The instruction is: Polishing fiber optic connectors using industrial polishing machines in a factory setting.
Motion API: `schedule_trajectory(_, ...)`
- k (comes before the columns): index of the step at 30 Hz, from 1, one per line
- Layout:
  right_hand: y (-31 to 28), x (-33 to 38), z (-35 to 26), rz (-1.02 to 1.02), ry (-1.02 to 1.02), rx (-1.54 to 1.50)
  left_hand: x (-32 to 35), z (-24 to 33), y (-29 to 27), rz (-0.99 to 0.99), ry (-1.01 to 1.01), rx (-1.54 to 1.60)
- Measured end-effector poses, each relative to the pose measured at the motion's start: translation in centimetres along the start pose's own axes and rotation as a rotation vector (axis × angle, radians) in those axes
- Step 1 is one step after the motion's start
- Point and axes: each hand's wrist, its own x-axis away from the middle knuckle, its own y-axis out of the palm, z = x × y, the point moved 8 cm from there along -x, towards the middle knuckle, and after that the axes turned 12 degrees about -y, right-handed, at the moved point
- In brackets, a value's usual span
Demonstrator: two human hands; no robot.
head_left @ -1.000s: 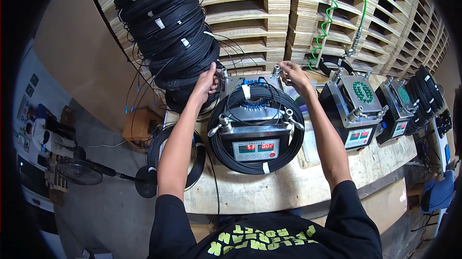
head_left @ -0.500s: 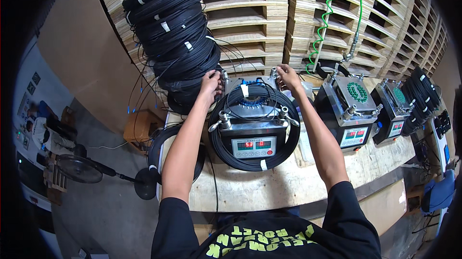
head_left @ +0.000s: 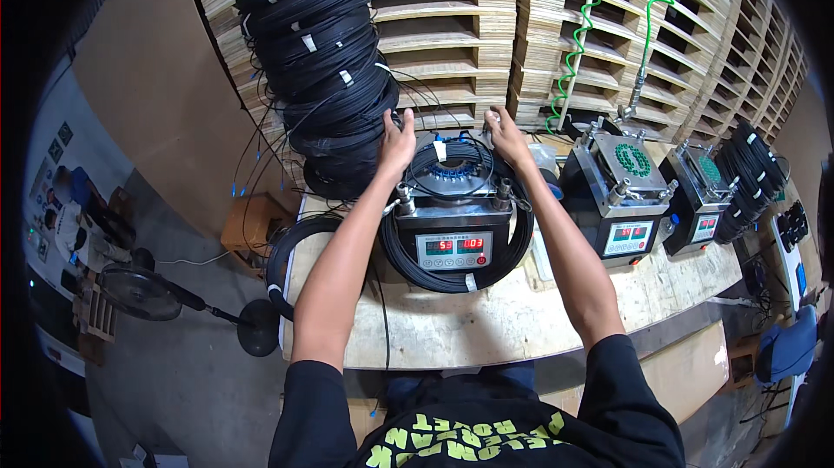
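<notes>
A bench-top polishing machine (head_left: 453, 218) with a lit red-digit panel stands before me. A coil of black cable (head_left: 469, 282) hangs around its body, with a smaller loop and white tie over the top. Blue-tipped connectors (head_left: 452, 174) ring the metal top plate. My left hand (head_left: 398, 145) is at the far left corner post, thumb and finger closed about its knob, which is mostly hidden. At the far right corner, my right hand (head_left: 507, 134) has its fingers curled on the other knob. The two near corner clamps (head_left: 502, 193) are untouched.
A tall stack of black cable coils (head_left: 326, 59) rises at the left, beside wooden pallets (head_left: 430, 29). Two similar machines (head_left: 621, 177) stand at the right, below green spiral air hoses (head_left: 569, 59). Another coil (head_left: 282, 259) overhangs the table's left edge. A fan (head_left: 143, 292) stands left.
Both hands have shifted onto the far corner knobs, the left with its fingers raised. The near clamps' levers have swung, and the panel's right display shows different digits. My view has tilted slightly.
</notes>
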Motion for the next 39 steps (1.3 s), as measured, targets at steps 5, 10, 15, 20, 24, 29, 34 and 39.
schedule_trajectory(5, -1.9, 2.3, 0.8, 0.075, 0.026, 0.064, 3.1, 1.8, 2.1, -0.151, -0.08, -0.024)
schedule_trajectory(10, -1.2, 2.4, -0.8, 0.064, 0.056, 0.039, 2.1, 0.7, 1.3, -0.089, -0.081, 0.052)
schedule_trajectory(15, -2.3, 2.5, -0.8, 0.081, 0.01, 0.118, 2.7, 1.3, 1.4, -0.09, -0.08, 0.082)
schedule_trajectory(20, -2.0, 2.5, -1.7, 0.076, 0.033, 0.119, 1.9, 0.8, 1.5, -0.128, -0.066, 0.103)
schedule_trajectory(24, -1.6, 2.5, -0.9, 0.058, 0.026, 0.123, 1.7, 0.2, 1.8, -0.142, -0.084, 0.142)
schedule_trajectory(29, -1.7, 2.7, -1.1, 0.075, 0.027, 0.045, 2.4, 0.5, 1.4, -0.102, -0.096, 0.067)
schedule_trajectory(34, -2.1, 2.4, -0.8, 0.112, -0.028, 0.051, 2.4, 1.4, 1.1, -0.094, -0.052, 0.085)
schedule_trajectory(39, -1.9, 2.7, -1.4, 0.075, 0.059, 0.161, 2.4, 1.0, 0.8, -0.091, -0.033, 0.095)
